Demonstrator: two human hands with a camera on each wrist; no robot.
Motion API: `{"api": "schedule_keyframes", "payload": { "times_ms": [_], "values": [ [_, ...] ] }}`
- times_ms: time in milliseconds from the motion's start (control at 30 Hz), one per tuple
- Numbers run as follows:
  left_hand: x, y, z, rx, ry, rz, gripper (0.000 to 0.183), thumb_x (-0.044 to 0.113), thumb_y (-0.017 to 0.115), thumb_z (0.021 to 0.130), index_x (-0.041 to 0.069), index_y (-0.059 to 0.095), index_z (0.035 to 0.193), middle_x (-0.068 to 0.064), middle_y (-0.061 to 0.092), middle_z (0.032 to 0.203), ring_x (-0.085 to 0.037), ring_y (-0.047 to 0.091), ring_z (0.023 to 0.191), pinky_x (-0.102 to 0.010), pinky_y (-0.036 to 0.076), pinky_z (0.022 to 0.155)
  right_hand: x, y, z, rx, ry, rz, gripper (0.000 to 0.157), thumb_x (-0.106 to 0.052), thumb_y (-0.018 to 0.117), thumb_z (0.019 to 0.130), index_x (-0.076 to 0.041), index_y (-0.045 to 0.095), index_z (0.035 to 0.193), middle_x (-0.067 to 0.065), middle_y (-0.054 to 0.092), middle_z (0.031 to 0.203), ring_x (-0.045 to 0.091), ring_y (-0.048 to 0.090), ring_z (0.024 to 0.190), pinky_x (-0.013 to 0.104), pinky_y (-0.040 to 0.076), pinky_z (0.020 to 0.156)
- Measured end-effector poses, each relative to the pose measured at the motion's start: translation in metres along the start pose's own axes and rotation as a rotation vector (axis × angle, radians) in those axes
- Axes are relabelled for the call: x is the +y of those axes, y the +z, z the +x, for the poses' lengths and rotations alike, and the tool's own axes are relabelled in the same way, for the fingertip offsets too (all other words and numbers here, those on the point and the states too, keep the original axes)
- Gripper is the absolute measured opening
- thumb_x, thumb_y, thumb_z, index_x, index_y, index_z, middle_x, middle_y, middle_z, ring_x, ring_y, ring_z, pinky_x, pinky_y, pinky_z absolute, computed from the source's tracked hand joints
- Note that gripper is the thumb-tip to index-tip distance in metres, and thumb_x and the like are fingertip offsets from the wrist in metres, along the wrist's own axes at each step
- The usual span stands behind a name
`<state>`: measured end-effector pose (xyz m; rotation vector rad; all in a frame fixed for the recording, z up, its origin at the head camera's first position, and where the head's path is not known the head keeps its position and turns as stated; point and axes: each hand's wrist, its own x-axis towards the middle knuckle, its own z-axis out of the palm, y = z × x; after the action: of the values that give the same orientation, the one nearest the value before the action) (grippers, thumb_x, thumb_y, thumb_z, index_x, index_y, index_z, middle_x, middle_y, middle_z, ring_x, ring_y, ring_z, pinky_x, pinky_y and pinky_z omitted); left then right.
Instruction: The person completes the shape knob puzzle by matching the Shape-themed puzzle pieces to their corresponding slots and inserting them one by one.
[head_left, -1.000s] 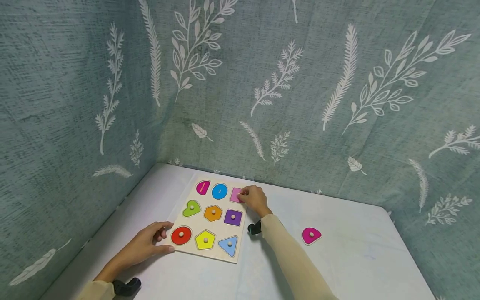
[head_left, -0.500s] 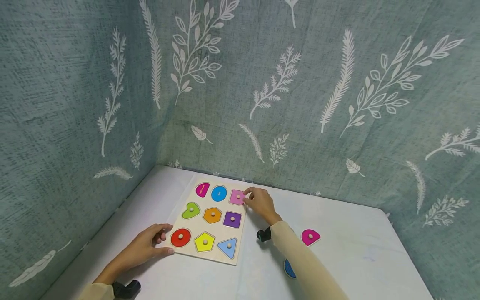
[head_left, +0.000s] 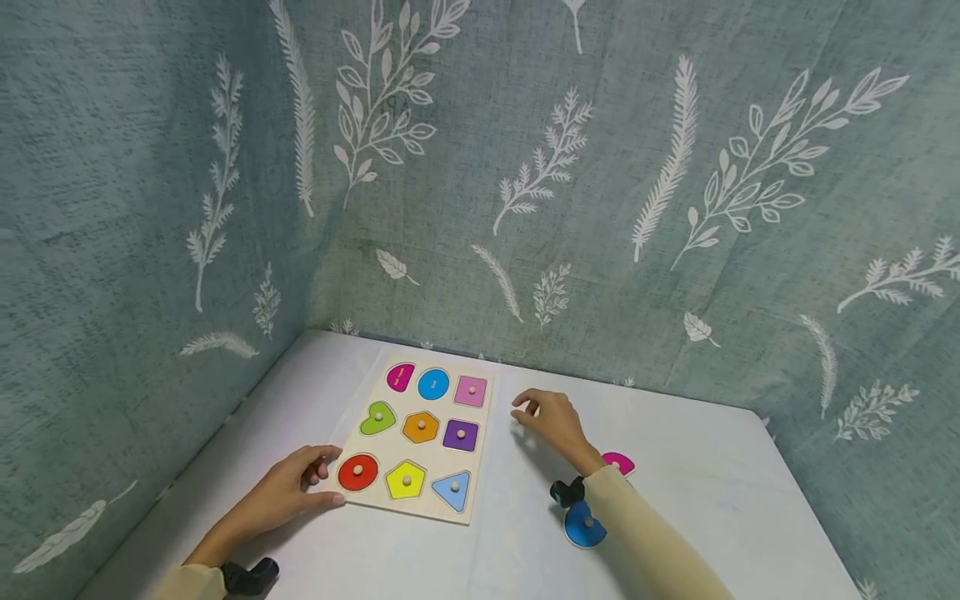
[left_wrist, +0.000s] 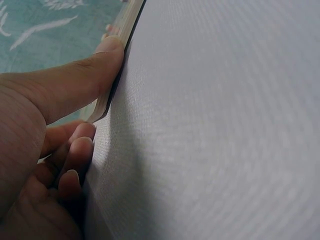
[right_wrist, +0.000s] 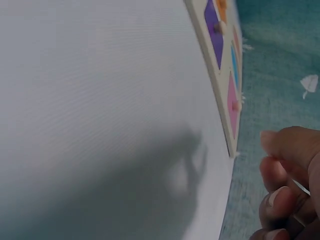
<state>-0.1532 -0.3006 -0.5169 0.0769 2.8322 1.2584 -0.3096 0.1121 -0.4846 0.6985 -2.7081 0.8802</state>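
A wooden peg puzzle board [head_left: 390, 446] lies on the white table, its knobbed shapes in rows. My left hand [head_left: 288, 487] holds its near left corner, the thumb along the front edge and curled fingers at the left side. My right hand [head_left: 551, 421] hovers right of the board with loosely curled fingers and nothing between them. Closest to it on the board is the pink square [head_left: 463, 400], seated in its recess. Two recesses in the far row, a magenta half circle [head_left: 400, 377] and a blue circle [head_left: 433, 384], show printed words and no knob.
Below the right wrist lies a loose blue knobbed piece [head_left: 579, 527], partly covered by the sleeve. A loose magenta knobbed piece [head_left: 619, 460] peeks out behind the right forearm. Leaf-patterned cloth walls [head_left: 450, 208] rise at the table's back and left.
My right hand has let go of the pink square and drawn away to the right. The loose blue piece has come into view beside the sleeve. My left hand stays at the corner.
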Motion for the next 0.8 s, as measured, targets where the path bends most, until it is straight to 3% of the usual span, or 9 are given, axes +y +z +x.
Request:
{"api": "schedule_keyframes", "payload": {
  "times_ms": [333, 567, 800],
  "values": [
    [0.002, 0.002, 0.001, 0.002, -0.004, 0.011, 0.083, 0.030, 0.095, 0.071, -0.004, 0.057, 0.136, -0.003, 0.050, 0.093, -0.020, 0.049, 0.089, -0.025, 0.048, 0.074, 0.015, -0.034, -0.047, -0.025, 0.042, -0.008, 0.007, -0.018, 0.082, 0.089, -0.015, 0.079, 0.096, -0.013, 0.058, 0.067, 0.008, 0.047, 0.060, 0.027, 0.038, 0.052],
    [-0.002, 0.002, 0.002, 0.000, -0.005, 0.011, 0.082, 0.030, 0.095, 0.071, -0.003, 0.058, 0.135, -0.003, 0.049, 0.094, -0.020, 0.049, 0.090, -0.026, 0.047, 0.073, 0.022, -0.046, -0.081, -0.035, 0.060, 0.027, 0.006, -0.018, 0.082, 0.089, -0.018, 0.078, 0.093, -0.015, 0.057, 0.068, 0.006, 0.048, 0.063, 0.025, 0.041, 0.055],
    [-0.002, 0.003, 0.001, 0.004, 0.004, 0.009, 0.081, 0.030, 0.095, 0.071, -0.003, 0.058, 0.135, -0.003, 0.050, 0.094, -0.020, 0.049, 0.090, -0.025, 0.046, 0.074, 0.020, -0.055, -0.114, -0.033, 0.137, 0.068, 0.006, -0.021, 0.083, 0.088, -0.020, 0.078, 0.089, -0.014, 0.057, 0.067, 0.006, 0.048, 0.064, 0.025, 0.044, 0.059]
  ]
}}
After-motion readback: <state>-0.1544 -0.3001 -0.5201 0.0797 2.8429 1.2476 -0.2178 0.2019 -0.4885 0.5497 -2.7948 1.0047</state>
